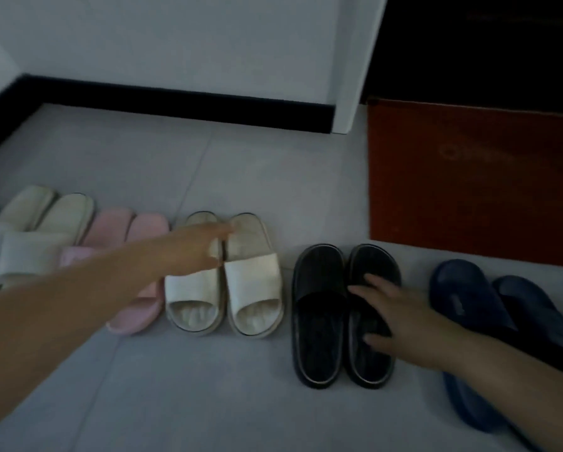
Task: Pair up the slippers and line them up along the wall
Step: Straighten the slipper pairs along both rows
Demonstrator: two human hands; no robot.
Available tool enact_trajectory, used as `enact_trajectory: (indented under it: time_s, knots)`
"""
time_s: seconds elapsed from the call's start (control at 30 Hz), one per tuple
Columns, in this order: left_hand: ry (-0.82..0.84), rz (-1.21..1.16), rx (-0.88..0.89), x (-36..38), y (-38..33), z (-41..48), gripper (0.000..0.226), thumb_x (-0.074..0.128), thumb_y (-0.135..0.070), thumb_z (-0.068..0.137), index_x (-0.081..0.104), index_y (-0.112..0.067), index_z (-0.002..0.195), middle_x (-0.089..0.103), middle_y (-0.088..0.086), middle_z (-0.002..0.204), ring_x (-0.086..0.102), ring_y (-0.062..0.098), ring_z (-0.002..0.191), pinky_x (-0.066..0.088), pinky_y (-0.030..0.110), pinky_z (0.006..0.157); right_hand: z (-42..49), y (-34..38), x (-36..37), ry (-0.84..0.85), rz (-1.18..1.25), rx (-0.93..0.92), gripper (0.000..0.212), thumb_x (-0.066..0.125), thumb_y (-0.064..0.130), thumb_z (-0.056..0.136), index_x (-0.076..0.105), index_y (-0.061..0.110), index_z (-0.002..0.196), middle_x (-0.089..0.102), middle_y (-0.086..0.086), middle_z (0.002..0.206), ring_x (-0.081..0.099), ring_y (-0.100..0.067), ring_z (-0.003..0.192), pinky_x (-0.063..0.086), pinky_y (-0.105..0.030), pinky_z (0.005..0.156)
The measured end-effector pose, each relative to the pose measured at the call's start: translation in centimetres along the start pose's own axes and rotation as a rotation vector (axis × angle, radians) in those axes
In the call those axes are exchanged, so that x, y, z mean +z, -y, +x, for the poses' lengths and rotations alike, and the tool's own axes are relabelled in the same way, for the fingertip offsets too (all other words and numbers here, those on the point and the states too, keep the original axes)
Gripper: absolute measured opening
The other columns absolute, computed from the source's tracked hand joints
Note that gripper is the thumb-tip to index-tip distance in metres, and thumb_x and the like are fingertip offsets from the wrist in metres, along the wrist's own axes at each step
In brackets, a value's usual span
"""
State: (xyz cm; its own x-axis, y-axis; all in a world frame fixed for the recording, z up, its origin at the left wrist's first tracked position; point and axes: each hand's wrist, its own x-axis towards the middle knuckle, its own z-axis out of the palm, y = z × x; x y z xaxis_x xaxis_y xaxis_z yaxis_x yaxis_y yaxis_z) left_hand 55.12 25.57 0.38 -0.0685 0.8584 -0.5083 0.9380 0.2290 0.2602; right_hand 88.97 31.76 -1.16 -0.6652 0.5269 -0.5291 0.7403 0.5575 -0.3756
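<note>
The right hand (404, 321) is resting with spread, straight fingers on the right slipper of the black pair (319, 308), gripping nothing. Just right of the black pair, the navy pair (462, 301) is lying askew. Left of it, the left hand (192, 249) is touching the cream pair (254, 278) with flat, open fingers. Further left, the pink pair (136, 226) is sitting. Beyond the black pair a red mat (475, 177) is lying, then the wall (175, 44).

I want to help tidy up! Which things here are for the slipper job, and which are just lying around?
For the job: pale slippers, pink slippers, cream slippers touched by the left hand, black slippers under the right hand, blue slippers, the wall.

Just lying about: red mat, black skirting board.
</note>
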Motion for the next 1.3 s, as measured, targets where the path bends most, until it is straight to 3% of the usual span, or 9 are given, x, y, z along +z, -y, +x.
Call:
enact_trajectory:
  time_s: [0.1,0.27,0.43,0.63,0.77,0.9,1.03,1.17,1.3]
  knots:
    - [-0.025,-0.145,-0.187,1.6,8.0,-2.2,0.073,0.069,-0.023,0.078,0.031,-0.017,0.140,0.039,0.011,0.143,0.041,0.025,0.127,0.033,0.028,0.101,5.1,6.4,1.9,0.002,0.082,-0.061,0.083,0.060,0.041,0.083,0.007,0.034,0.146,-0.005,0.008,0.157,0.006,-0.019,0.144,0.015,-0.032,0.115]
    - [-0.055,-0.014,0.001,5.2,7.5,1.0,0.075,0.057,-0.054,0.079,0.021,-0.035,0.142,0.037,0.007,0.141,0.033,0.029,0.129,0.028,0.040,0.108,11.4,13.4,3.6,-0.088,0.347,0.024,0.072,0.059,0.027,0.082,0.021,0.024,0.143,0.020,-0.001,0.151,0.024,-0.018,0.138,0.025,-0.023,0.106]
    - [0.132,0.073,0.003,5.4,2.7,5.1,0.044,0.053,-0.046,0.085,0.049,-0.024,0.123,0.055,0.008,0.121,0.052,0.027,0.113,0.041,0.038,0.091,11.3,14.2,4.5,-0.157,0.583,0.123,0.059,0.058,0.025,0.085,0.030,0.029,0.136,0.030,0.005,0.142,0.038,-0.007,0.119,0.034,-0.020,0.093]
    - [-0.011,-0.272,-0.196,5.7,1.4,4.7,0.021,0.059,-0.034,0.085,0.064,-0.013,0.087,0.065,0.010,0.096,0.060,0.027,0.095,0.045,0.032,0.080,5.8,9.1,-0.3,-0.373,0.808,0.034,0.042,0.062,0.030,0.080,0.044,0.060,0.103,0.050,0.032,0.116,0.054,0.013,0.101,0.046,-0.006,0.067]
    - [-0.229,-0.881,-0.395,4.8,-0.1,4.7,0.025,0.057,-0.026,0.087,0.050,-0.015,0.066,0.053,0.009,0.071,0.053,0.023,0.068,0.042,0.029,0.063,3.5,4.2,-2.6,-0.536,0.877,0.062,0.035,0.061,0.029,0.083,0.050,0.056,0.102,0.059,0.029,0.109,0.060,0.009,0.094,0.046,-0.022,0.081]
    - [-0.233,-1.725,-0.473,3.3,-4.2,5.1,0.022,0.051,-0.017,0.092,0.057,-0.005,0.108,0.063,0.017,0.102,0.062,0.030,0.089,0.052,0.043,0.080,4.3,2.2,-2.5,-0.564,0.961,0.116,0.034,0.060,0.018,0.085,0.053,0.048,0.100,0.060,0.017,0.111,0.061,-0.002,0.096,0.049,-0.031,0.087]
    - [-0.423,-2.109,-0.506,3.6,-9.4,4.8,0.019,0.041,-0.007,0.095,0.060,-0.003,0.100,0.064,0.013,0.096,0.062,0.027,0.079,0.053,0.040,0.071,6.4,3.1,-2.2,-0.470,0.925,0.023,0.032,0.062,0.020,0.083,0.051,0.047,0.098,0.056,0.023,0.108,0.058,0.009,0.091,0.043,-0.015,0.073]
    - [-0.554,-1.930,-0.709,6.8,-10.6,3.5,0.035,0.040,-0.001,0.092,0.046,-0.001,0.126,0.058,0.019,0.120,0.060,0.032,0.099,0.050,0.035,0.074,9.5,4.6,0.6,-0.118,0.772,-0.110,0.057,0.063,0.024,0.084,0.035,0.033,0.133,0.041,0.009,0.137,0.041,-0.008,0.125,0.034,-0.020,0.098]
    - [-0.395,-1.743,-0.972,9.1,-9.0,-0.1,0.007,0.048,-0.008,0.087,0.053,-0.013,0.089,0.051,0.005,0.083,0.050,0.018,0.072,0.043,0.031,0.062,11.6,5.7,4.3,0.009,0.610,-0.172,0.080,0.057,0.020,0.086,0.006,0.028,0.146,0.009,-0.001,0.156,0.005,-0.018,0.145,0.014,-0.029,0.113]
